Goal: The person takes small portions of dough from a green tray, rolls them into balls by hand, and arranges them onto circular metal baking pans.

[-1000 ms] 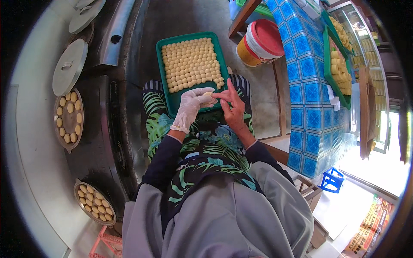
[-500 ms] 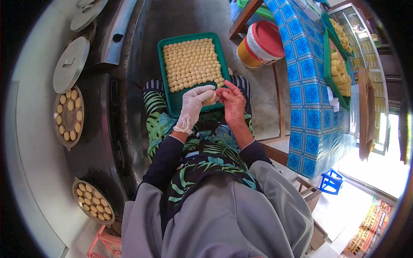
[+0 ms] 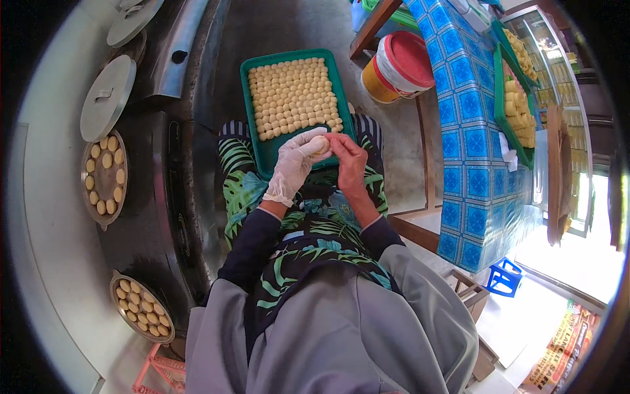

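In my gloved left hand I hold a small flattened piece of pale dough in bent fingers. My bare right hand has its fingers closed on the same piece from the other side. Both hands are over the near end of a green tray resting on my lap. Many small dough balls sit in rows across the tray's far part, with the bare near part partly covered by my hands.
At my left, two round pans of dough rounds and metal lids lie on a dark stove. At right stand a lidded bucket, a table with blue checked cloth, green trays of yellow pieces and a blue stool.
My right hand's fingers, raised and spread a second ago, have curled in onto the dough piece. My left hand has shifted slightly, still holding it.
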Demonstrator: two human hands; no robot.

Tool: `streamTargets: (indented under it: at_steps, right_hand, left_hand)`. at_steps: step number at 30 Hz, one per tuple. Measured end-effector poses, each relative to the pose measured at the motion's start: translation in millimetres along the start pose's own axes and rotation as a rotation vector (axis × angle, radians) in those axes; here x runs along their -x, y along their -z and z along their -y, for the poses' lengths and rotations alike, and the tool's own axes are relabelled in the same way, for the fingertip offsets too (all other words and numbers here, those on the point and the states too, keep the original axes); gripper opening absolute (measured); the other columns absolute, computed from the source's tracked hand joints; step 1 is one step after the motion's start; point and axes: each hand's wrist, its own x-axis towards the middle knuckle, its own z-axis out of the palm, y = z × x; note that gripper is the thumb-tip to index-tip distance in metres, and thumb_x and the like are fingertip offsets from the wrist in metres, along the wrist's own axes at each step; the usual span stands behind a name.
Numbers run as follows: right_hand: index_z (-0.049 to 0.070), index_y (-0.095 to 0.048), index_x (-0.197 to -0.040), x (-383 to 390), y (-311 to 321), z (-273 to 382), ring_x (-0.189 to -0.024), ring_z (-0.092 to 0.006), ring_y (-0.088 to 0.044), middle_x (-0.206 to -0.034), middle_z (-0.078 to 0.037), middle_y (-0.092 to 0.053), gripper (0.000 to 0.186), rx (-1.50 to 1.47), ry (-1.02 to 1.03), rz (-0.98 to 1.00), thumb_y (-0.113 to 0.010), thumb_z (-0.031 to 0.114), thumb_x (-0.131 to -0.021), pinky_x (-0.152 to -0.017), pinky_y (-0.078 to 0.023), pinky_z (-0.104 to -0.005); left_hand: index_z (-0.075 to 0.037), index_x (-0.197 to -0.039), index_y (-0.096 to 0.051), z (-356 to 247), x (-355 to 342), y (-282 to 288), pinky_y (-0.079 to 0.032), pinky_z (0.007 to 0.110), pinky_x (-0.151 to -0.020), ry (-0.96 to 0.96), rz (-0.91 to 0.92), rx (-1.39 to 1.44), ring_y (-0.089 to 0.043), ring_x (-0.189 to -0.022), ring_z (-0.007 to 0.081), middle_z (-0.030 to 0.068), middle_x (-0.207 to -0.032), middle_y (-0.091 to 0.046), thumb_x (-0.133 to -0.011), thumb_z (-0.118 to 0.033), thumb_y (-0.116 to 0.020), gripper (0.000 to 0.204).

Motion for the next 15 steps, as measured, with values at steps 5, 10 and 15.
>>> streamTargets:
  at_steps: [5, 10, 15]
  right_hand:
    - [-0.001, -0.068, -0.106, -6, 13, -4, -0.104, -0.0189, -0.059, -0.11, -0.01, -0.065, 0.022, -0.022, 0.123, 0.174, -0.066, 0.002, -0.084, -0.091, -0.046, -0.0305]
    - [-0.002, -0.069, -0.103, -11, 19, -12, -0.105, -0.0194, -0.059, -0.108, -0.009, -0.065, 0.02, -0.305, -0.115, 0.146, -0.065, 0.001, -0.084, -0.092, -0.046, -0.032]
    - [-0.001, -0.069, -0.105, 2, 8, -2, -0.101, -0.0204, -0.059, -0.106, -0.008, -0.066, 0.021, 0.186, 0.207, 0.072, -0.066, 0.004, -0.085, -0.089, -0.047, -0.0345]
  left_hand:
    - [0.003, -0.123, -0.055, 1, -4, 5, -0.056, 0.032, -0.086, 0.017, 0.047, -0.026, -0.063, -0.102, 0.0187, 0.0103, -0.115, -0.062, -0.09, -0.008, -0.063, 0.036]
    - [0.002, -0.123, -0.056, -6, -1, 4, -0.057, 0.033, -0.084, 0.074, 0.086, -0.08, -0.064, -0.101, 0.0186, 0.0089, -0.114, -0.062, -0.089, -0.009, -0.064, 0.036]
    - [0.0, -0.119, -0.059, -7, 0, 3, -0.058, 0.032, -0.079, 0.058, 0.015, -0.202, -0.066, -0.092, 0.0161, 0.0071, -0.109, -0.064, -0.089, -0.011, -0.064, 0.032]
